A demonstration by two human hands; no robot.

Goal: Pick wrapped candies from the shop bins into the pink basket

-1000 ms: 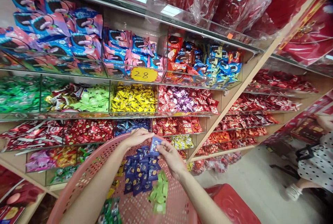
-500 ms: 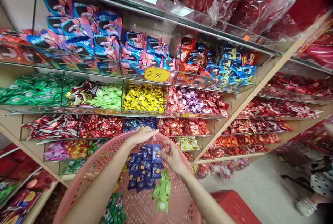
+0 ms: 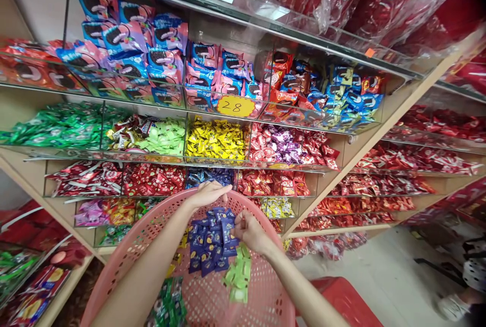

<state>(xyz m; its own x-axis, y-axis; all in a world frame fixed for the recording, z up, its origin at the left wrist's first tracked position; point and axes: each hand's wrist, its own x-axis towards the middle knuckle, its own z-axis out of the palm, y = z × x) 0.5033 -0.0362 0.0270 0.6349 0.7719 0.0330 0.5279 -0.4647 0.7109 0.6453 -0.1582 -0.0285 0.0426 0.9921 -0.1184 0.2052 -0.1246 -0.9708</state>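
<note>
A large pink perforated basket is in front of me, with blue-purple candy packets heaped at its upper middle. Light green packets lie right of them, and dark green ones at the lower left. My left hand is over the basket's far rim, palm down, fingers stretched to the right; nothing shows in it. Inside the basket, my right hand has its thumb and fingertips pinched on a blue-purple packet at the heap's right side.
Clear-fronted shelves hold green candies, yellow candies and wrapped cookies. A yellow tag reads 28. On the floor at lower right is a red object; a person's shoe shows beyond it.
The shelves have shifted slightly rightward in view. My right hand has moved slightly down relative to the packets, and the pinched packet now stands more upright, partly hidden by the fingers.
</note>
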